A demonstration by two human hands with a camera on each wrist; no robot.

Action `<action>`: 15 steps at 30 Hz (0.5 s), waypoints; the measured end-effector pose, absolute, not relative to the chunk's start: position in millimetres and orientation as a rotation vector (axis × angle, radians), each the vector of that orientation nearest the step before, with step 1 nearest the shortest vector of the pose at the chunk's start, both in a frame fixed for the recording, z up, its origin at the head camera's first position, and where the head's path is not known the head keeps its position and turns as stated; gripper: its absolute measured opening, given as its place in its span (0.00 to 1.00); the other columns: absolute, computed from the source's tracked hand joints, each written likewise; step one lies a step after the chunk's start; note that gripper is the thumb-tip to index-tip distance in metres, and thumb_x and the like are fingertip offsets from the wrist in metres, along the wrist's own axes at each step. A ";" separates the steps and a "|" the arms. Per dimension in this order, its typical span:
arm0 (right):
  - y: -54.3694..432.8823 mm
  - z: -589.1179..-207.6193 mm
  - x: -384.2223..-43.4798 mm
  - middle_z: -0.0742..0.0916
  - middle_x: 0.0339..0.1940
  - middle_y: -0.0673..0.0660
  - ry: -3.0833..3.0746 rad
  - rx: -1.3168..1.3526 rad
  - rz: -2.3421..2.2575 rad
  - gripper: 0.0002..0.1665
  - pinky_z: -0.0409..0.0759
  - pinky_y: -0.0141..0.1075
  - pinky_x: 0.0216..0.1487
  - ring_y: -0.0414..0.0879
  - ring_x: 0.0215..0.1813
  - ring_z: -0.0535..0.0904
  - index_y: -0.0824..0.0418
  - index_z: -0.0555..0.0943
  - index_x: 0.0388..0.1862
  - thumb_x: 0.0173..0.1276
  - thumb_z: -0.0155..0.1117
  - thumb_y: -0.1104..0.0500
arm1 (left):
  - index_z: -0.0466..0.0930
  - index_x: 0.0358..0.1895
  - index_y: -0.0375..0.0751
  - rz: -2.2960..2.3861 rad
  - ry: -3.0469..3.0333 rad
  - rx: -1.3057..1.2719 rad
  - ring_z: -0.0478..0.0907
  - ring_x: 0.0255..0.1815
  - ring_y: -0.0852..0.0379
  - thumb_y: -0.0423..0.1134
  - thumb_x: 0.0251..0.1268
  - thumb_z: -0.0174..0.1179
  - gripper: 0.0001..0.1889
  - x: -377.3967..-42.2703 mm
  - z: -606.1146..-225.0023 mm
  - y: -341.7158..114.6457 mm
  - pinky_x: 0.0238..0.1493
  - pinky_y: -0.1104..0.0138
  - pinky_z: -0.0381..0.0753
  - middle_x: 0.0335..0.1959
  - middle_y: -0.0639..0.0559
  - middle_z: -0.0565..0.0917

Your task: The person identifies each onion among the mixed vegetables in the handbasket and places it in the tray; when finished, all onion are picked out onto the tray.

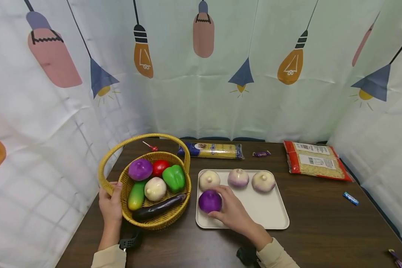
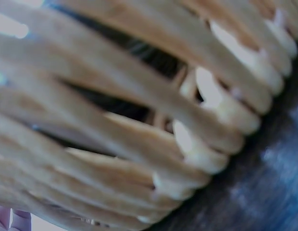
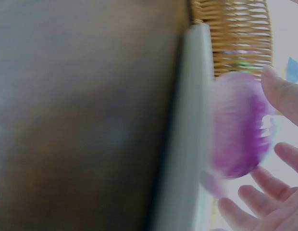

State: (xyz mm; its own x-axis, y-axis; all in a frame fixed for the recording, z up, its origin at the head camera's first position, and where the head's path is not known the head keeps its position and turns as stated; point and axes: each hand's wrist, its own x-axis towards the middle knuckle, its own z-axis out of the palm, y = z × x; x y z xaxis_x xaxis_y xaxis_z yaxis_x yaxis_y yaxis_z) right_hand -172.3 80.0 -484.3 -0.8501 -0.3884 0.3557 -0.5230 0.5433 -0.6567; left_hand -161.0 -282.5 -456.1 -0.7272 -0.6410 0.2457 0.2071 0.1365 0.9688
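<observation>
My left hand [image 1: 111, 203] grips the yellow wicker basket [image 1: 165, 223] at its left side, by the base of the tall handle; in the left wrist view the weave [image 2: 115, 110] fills most of the picture. The basket holds an eggplant [image 1: 158, 207], a green bell pepper [image 1: 174, 178], a tomato [image 1: 160, 167], a purple onion [image 1: 140, 169], a white onion [image 1: 155, 189] and a green-yellow cucumber [image 1: 136, 195]. Over the white tray [image 1: 254, 219], my right hand [image 1: 232, 208] holds another purple onion [image 1: 209, 201] between thumb and fingertips, the palm apart from it in the right wrist view.
Along the tray's back sit three pale onions [image 1: 238, 178]. Behind are a pasta packet [image 1: 214, 150], a lollipop [image 1: 153, 148] and a purple-wrapped candy [image 1: 261, 153]. A red-edged grain bag [image 1: 316, 162] and a small blue packet [image 1: 350, 198] lie to the right; a curtain hangs behind.
</observation>
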 end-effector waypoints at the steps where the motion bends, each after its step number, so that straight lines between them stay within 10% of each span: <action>1: 79.8 -480.6 -172.6 0.76 0.60 0.51 -2.583 0.778 1.174 0.43 0.73 0.46 0.62 0.47 0.63 0.74 0.57 0.74 0.63 0.47 0.82 0.53 | 0.75 0.39 0.36 -1.661 -1.770 0.416 0.68 0.29 0.62 0.36 0.68 0.59 0.06 -161.2 -455.4 -282.3 0.33 0.75 0.68 0.34 0.56 0.72; 15: -24.9 -439.0 -172.1 0.80 0.58 0.51 -2.360 0.983 1.900 0.20 0.76 0.43 0.59 0.49 0.60 0.76 0.56 0.78 0.58 0.67 0.67 0.58 | 0.75 0.40 0.37 -1.615 -1.836 0.462 0.68 0.33 0.62 0.39 0.69 0.58 0.07 -159.5 -455.2 -282.5 0.35 0.75 0.68 0.36 0.59 0.71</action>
State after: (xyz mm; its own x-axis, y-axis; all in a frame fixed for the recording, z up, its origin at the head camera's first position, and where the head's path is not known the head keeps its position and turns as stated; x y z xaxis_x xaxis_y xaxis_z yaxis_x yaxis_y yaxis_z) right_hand -172.1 -24.9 -439.0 -0.8088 -0.4829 0.3357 -0.4311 0.0985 -0.8969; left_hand -159.5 -282.5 -455.2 -0.7325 -0.6401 0.2317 0.1483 0.1821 0.9720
